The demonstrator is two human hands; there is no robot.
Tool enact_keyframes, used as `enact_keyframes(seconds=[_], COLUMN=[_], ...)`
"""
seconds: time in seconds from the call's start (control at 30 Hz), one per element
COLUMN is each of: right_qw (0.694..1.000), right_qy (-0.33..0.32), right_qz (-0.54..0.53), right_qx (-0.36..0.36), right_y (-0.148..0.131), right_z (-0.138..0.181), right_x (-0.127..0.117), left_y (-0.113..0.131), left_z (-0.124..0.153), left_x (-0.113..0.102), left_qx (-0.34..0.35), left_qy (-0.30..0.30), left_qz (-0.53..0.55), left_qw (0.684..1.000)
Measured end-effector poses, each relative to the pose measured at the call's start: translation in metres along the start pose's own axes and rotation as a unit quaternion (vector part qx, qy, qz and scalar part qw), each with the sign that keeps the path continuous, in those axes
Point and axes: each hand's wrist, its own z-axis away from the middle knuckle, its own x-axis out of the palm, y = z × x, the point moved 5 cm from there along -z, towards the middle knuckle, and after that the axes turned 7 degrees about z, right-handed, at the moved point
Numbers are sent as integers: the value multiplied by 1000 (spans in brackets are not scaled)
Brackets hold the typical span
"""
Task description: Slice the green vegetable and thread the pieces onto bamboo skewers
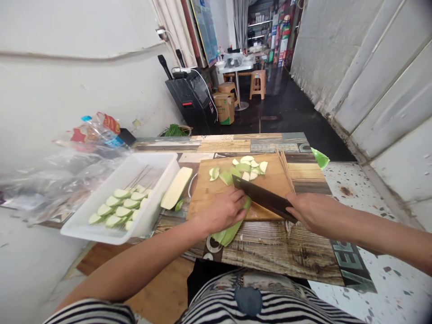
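My right hand (303,210) is closed around the handle end of a dark cleaver (265,198), whose blade slants across the wooden cutting board (205,189). Beneath the fingers of my left hand (227,208) lies a long piece of pale green zucchini (232,231), pressed down and reaching past the board's near edge. The blade's edge is close to my left fingertips; whether it touches the zucchini is hard to see. Beyond the blade, cut zucchini chunks (248,165) are scattered on the board. A halved zucchini (177,186) rests left of the board, its pale cut face up.
At left, a white plastic tub (77,231) contains skewered zucchini pieces (123,207). Thin wooden skewers (286,171) lie along the board's right side. A green scrap (320,158) sits at the table's right corner. Plastic bags and a bottle (110,135) crowd the wall side.
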Motion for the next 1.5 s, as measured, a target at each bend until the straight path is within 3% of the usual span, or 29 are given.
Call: enact_keyframes(seconds=[0.3, 0.77, 0.9, 1.2, 1.33, 1.5], right_qw=[998, 1000, 1000, 1000, 999, 998], right_qy=[54, 8, -22, 24, 31, 45], right_qz=[9, 1, 16, 19, 21, 35], right_qx=[16, 5, -4, -2, 3, 31], right_y=[5, -7, -10, 25, 32, 22], right_z=[10, 15, 7, -8, -10, -1], right_x=[-11, -16, -8, 11, 9, -6], left_y=[3, 5, 5, 11, 8, 6], left_z=[3, 3, 2, 25, 17, 3], left_x=[-1, -2, -3, 4, 7, 2], left_qx=[5, 29, 15, -73, -61, -42], left_qy=[16, 40, 17, -23, -30, -25], left_qz=[-50, -45, -34, -21, -20, -47], left_qw=[999, 998, 999, 997, 998, 998])
